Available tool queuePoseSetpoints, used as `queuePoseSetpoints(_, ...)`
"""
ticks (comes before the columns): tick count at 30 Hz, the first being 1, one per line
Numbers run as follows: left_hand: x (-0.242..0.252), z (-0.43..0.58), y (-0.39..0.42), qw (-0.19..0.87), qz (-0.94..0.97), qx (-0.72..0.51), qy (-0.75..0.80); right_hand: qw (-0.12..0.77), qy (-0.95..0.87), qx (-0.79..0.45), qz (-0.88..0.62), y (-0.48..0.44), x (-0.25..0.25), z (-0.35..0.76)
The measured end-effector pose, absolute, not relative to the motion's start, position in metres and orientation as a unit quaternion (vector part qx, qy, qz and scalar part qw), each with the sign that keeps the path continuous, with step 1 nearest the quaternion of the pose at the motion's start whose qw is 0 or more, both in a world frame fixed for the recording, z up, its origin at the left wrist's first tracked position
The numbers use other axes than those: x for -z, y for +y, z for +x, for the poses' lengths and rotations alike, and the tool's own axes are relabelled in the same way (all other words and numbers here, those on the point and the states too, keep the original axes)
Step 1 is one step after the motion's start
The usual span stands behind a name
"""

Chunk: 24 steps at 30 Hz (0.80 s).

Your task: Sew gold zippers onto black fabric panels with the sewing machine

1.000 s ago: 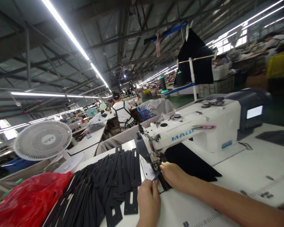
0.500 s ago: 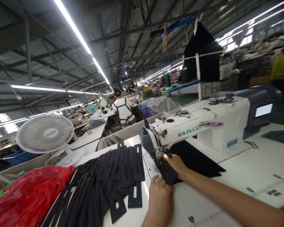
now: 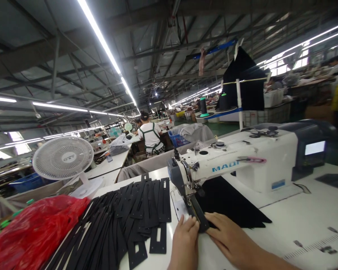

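A black slotted strip [image 3: 200,214] lies under the presser foot of a white sewing machine [image 3: 250,161], its near end sticking out toward me. My left hand [image 3: 185,240] has its fingers curled at the strip's left edge, close to the needle plate. On the other side, my right hand [image 3: 232,238] grips the strip's near right corner between thumb and fingers. Black fabric [image 3: 228,202] is spread beneath the machine arm, behind my right hand. To the left lies a heap of similar black strips [image 3: 109,221] with cut-out slots and small holes.
A red plastic bag [image 3: 42,228] sits at the lower left, with a white fan [image 3: 64,157] behind it. Pink-handled thread snips [image 3: 252,160] rest against the machine arm. Thread cones [image 3: 204,107] stand on a rack behind. A co-worker [image 3: 151,135] sits further back.
My right hand has come back from beside the needle to the strip's near end. My left hand stays by the strip's left edge. The whole view has shifted slightly.
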<state>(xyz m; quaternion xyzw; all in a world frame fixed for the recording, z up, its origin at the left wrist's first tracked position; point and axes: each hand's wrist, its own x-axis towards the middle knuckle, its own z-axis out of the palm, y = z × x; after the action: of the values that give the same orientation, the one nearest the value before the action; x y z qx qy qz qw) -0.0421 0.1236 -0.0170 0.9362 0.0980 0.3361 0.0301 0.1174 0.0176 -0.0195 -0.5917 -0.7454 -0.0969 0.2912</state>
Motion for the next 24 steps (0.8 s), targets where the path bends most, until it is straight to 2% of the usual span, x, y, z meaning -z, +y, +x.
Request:
queuePoseSetpoints(3, 0.02, -0.038, 0.128, 0.011, 0.94, -0.332, 0.077, 0.259, -0.753, 0.132, -0.591, 0.009, 0.024, 0.117)
queuePoseSetpoints(9, 0.015, -0.031, 0.131, -0.012, 0.943, -0.325, 0.072, 0.226, -0.753, 0.122, -0.606, 0.015, 0.017, 0.121)
queuePoseSetpoints(24, 0.022, -0.012, 0.168, 0.009, 0.948, -0.278, 0.158, 0.287, -0.733, 0.058, -0.614, 0.055, 0.013, 0.139)
